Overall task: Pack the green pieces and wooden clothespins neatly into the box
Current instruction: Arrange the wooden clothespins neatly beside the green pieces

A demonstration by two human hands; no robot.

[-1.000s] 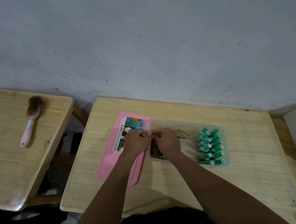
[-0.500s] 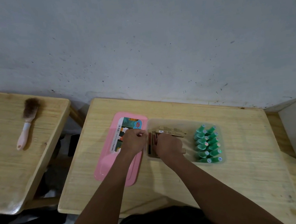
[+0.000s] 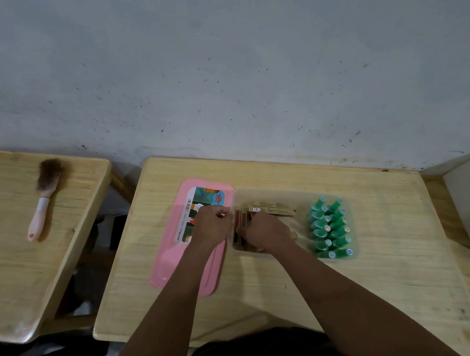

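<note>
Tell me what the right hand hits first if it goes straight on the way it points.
The right hand points away and leftward, so probably the wooden clothespins at the left end of the box, which its fingers seem to touch; depth is unclear.

Both bare forearms reached forward over the table's near edge, angling inward toward its middle. The left hand [image 3: 213, 227] sat knuckles up, fingers curled tight; whether it pinched anything, I couldn't make out. Just beside it, nearly touching, the right hand [image 3: 266, 230] lay palm down, fingers curled downward around the clothespins [image 3: 237, 235], fingertips hidden.
</note>
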